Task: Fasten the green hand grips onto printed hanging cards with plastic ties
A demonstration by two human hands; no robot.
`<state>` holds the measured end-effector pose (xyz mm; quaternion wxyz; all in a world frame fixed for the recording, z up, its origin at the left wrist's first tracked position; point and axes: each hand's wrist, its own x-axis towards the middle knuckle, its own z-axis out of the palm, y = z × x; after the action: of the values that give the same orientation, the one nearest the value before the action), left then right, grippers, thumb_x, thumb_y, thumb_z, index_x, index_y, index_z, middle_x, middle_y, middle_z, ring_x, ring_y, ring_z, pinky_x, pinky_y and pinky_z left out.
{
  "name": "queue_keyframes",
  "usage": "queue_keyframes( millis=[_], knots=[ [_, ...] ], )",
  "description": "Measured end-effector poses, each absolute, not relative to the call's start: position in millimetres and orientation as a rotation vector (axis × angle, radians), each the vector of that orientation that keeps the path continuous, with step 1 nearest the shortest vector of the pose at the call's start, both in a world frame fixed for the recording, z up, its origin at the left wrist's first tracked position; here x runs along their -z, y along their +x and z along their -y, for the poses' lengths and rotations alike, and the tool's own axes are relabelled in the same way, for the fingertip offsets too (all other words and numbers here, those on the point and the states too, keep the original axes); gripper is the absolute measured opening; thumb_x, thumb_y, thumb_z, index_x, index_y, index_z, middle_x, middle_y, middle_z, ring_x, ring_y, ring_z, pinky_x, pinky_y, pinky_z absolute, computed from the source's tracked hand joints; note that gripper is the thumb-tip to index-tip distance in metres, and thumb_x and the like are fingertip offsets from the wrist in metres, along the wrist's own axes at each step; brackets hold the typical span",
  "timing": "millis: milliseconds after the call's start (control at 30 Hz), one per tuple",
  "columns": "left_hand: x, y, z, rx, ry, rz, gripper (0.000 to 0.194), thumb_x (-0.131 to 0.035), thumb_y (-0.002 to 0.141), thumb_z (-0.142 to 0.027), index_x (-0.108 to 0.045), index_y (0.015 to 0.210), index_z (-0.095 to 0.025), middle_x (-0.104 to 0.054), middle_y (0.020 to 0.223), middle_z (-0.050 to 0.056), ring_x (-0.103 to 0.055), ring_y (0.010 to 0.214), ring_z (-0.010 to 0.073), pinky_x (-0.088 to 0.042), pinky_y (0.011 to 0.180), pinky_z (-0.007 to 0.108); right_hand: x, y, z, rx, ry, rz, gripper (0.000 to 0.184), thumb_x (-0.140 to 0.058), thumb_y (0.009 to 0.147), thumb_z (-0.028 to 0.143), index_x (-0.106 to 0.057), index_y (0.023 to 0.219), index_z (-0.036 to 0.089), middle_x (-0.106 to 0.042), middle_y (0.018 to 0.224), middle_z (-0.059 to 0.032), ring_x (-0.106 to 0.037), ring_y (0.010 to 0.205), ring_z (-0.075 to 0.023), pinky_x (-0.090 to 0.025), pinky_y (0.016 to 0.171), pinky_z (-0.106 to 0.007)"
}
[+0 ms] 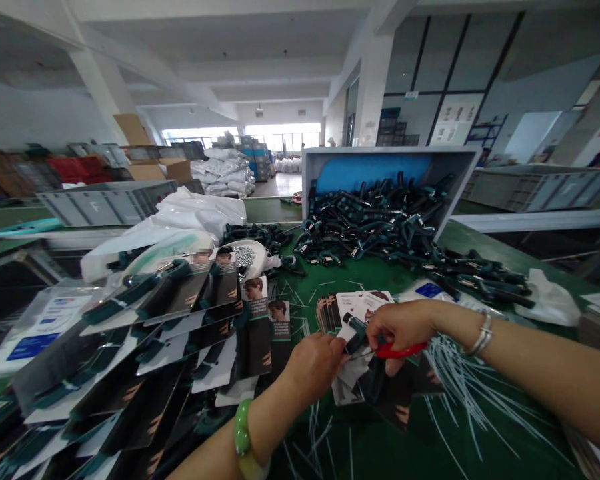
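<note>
The left hand (313,370) and the right hand (400,327) are positioned above the green workbench (330,460), close together near its near edge. The right hand is closed firmly around the red-handled scissors (400,350), with the blades directed left toward the other hand. The left hand holds a narrow pinch on a backing card (353,377) carrying a dark teal handled grip (355,333). The scissor tip lies just beside this card, at the left hand's fingers; whether the blades contact anything cannot be confirmed, as the hands obstruct the view. A jade bangle (245,433) is worn on the left wrist and a silver bracelet (480,333) on the right.

Thin white plastic ties (460,380) lie scattered on the workbench, beneath and to the right of the hands. A small stack of printed cards (330,313) lies on the workbench just beyond the hands. A large, overlapping heap of carded grips (130,353) occupies the workbench's left side. At the far side of the workbench, a grey bin (390,157) with a blue interior holds a mass of loose dark teal grips (380,220), and further loose grips lie on the workbench in front of it. White plastic bags (195,217) lie at the workbench's far left.
</note>
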<state>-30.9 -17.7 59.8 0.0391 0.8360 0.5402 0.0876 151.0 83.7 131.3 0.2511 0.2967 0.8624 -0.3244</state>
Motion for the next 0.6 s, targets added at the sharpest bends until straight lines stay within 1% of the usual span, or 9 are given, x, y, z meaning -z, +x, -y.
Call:
queue_keyframes(
  millis=[100, 167, 300, 467, 600],
  knots=[
    [-58, -28, 22, -0.281, 2.521, -1.717, 0.024, -0.036, 0.089, -0.028, -0.054, 0.101, -0.018, -0.064, 0.091, 0.007, -0.059, 0.084, 0.0212, -0.047, 0.071, 0.032, -131, 155, -84, 0.906, 0.751, -2.402, 0.055, -0.075, 0.048, 0.051, -0.065, 0.09, 0.017, -0.049, 0.057, 0.006, -0.043, 0.05, -0.0078, -0.031, 0.044, -0.018],
    [-59, -25, 24, -0.28, 2.495, -1.72, 0.024, -0.036, 0.089, -0.028, -0.055, 0.1, -0.018, -0.064, 0.09, 0.007, -0.059, 0.084, 0.0215, -0.047, 0.072, 0.033, -130, 158, -84, 0.964, 0.71, -2.396, 0.054, -0.074, 0.05, 0.05, -0.066, 0.092, 0.017, -0.051, 0.059, 0.0053, -0.043, 0.051, -0.0078, -0.031, 0.045, -0.018],
    [-63, -23, 25, -0.327, 2.437, -1.697, 0.022, -0.041, 0.087, -0.029, -0.056, 0.1, -0.02, -0.063, 0.09, 0.006, -0.058, 0.087, 0.0211, -0.046, 0.074, 0.032, -132, 161, -83, 0.96, 0.697, -2.406, 0.053, -0.073, 0.052, 0.05, -0.067, 0.093, 0.016, -0.055, 0.064, 0.0033, -0.044, 0.053, -0.0084, -0.033, 0.048, -0.018],
    [-64, -25, 22, -0.425, 2.286, -1.736, 0.022, -0.046, 0.083, -0.033, -0.058, 0.095, -0.02, -0.061, 0.093, 0.005, -0.059, 0.083, 0.0193, -0.045, 0.069, 0.028, -135, 154, -74, 0.841, 0.732, -2.466, 0.048, -0.075, 0.05, 0.047, -0.068, 0.088, 0.018, -0.054, 0.062, 0.0039, -0.044, 0.053, -0.0081, -0.032, 0.046, -0.017],
    [-61, -28, 18, -0.46, 2.247, -1.708, 0.022, -0.049, 0.08, -0.036, -0.061, 0.09, -0.021, -0.063, 0.088, 0.004, -0.059, 0.079, 0.0187, -0.044, 0.067, 0.027, -123, 155, -74, 0.939, 0.74, -2.483, 0.046, -0.075, 0.051, 0.047, -0.067, 0.085, 0.017, -0.051, 0.059, 0.0057, -0.042, 0.05, -0.0066, -0.031, 0.046, -0.017]
  ],
)
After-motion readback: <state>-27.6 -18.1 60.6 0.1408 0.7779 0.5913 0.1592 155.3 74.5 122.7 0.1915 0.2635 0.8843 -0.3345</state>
